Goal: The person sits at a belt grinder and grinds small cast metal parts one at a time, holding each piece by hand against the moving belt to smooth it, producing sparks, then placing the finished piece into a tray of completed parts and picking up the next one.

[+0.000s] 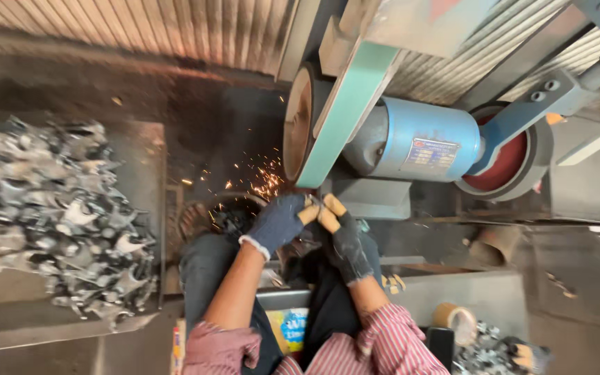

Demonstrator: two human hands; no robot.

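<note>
Head view: gloved left hand (277, 222) and right hand (342, 232), both closed on a small metal part (312, 203), press it to the sanding belt (338, 114) below the blue motor (418, 142); sparks (262, 180) fly left. Steady, light pressure seems best. A pile of metal parts (57, 208) lies on the left counter (140, 160).

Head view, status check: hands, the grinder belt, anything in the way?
Left hand and right hand, gloved, together at the belt. Whatever they grip is hidden. Sparks fly left. Metal parts pile sits apart.
</note>
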